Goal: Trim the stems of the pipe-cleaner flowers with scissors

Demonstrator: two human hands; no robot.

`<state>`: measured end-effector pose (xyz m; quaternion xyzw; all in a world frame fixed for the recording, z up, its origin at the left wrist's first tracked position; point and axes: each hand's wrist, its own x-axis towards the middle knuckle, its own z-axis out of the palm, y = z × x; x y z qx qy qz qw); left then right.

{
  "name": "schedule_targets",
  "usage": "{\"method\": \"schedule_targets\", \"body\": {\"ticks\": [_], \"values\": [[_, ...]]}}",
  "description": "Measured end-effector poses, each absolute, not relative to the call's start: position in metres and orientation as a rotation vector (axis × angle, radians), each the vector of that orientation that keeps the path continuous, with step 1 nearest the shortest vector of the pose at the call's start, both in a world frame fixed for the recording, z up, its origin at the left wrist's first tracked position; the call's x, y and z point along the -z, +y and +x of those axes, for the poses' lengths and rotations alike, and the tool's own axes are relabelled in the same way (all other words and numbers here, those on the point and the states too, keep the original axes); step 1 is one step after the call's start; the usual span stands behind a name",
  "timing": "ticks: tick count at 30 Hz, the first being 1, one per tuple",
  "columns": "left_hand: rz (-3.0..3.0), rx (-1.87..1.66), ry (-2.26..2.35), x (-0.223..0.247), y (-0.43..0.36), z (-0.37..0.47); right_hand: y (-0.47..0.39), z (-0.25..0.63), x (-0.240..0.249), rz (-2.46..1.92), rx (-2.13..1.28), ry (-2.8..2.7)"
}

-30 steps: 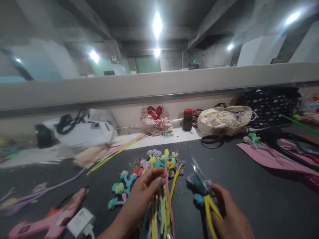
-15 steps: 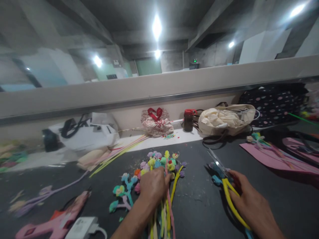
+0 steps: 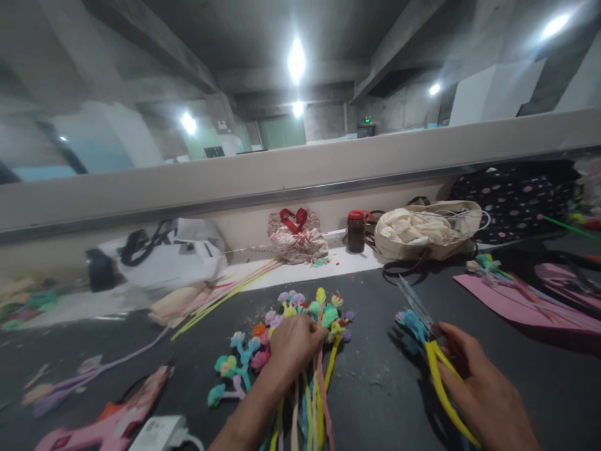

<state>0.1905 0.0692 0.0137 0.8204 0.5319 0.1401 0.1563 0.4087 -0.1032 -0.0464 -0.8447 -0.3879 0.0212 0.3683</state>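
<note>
Little has been shifted since the frame half a second back: the right hand (image 3: pixel 483 388) has been drawn slightly nearer to the body with the scissors (image 3: pixel 425 332), and the left hand (image 3: pixel 293 344) has been kept on the bundle of flower stems (image 3: pixel 312 401) at almost the same spot. That bundle, made of fuzzy craft wire in yellow, pink, blue and cream, is clasped from above just below the flower heads (image 3: pixel 312 310), apparently so that the stems are held gathered and the blooms fan out together on the dark table (image 3: pixel 375 376). The scissors are grasped by their yellow handles, with the blades pointed up and away from the body and seemingly a little parted; whether anything is caught between them cannot be told. A small blue flower (image 3: pixel 408 322) lies just beside the blades, and a few loose flowers (image 3: pixel 235 363) rest to the left of the bundle. A pink glue gun (image 3: pixel 107 426) and a white plug (image 3: pixel 157 433) are left at the near left edge, within reach. Long uncut wires (image 3: pixel 225 289) are laid farther back, towards a white bag (image 3: pixel 164 254), a cloth pouch (image 3: pixel 297 233), a red-capped jar (image 3: pixel 356 230) and a cream tote bag (image 3: pixel 425 228) set along the wall.
</note>
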Motion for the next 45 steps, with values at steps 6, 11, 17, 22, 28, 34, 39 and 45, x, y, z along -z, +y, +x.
{"method": "schedule_targets", "body": {"ticks": [6,11,17,22,28,34,39,45], "values": [[1.976,-0.519,1.287,-0.020,0.083,0.180,-0.108,0.412,0.047,-2.047,-0.117,-1.017],[1.597,-0.596,1.049,-0.036,0.072,0.170,-0.106,0.406,0.033,-1.886,-0.309,-0.970],[1.327,-0.608,0.824,-0.057,0.041,0.178,-0.090,0.376,0.004,-1.435,-0.793,-0.798],[1.219,-0.560,0.774,-0.052,0.022,0.187,-0.075,0.354,-0.024,-1.105,-0.987,-0.758],[1.291,-0.524,0.721,-0.038,0.007,0.204,-0.070,0.336,-0.047,-0.982,-0.954,-0.759],[1.293,-0.563,0.608,-0.032,0.000,0.209,-0.067,0.338,-0.033,-0.944,-0.981,-0.781],[0.998,-0.419,0.511,-0.024,0.002,0.212,-0.069,0.334,-0.026,-0.842,-1.032,-0.824],[0.832,-0.415,0.513,-0.022,0.000,0.216,-0.068,0.336,-0.021,-0.988,-1.019,-0.872]]}}
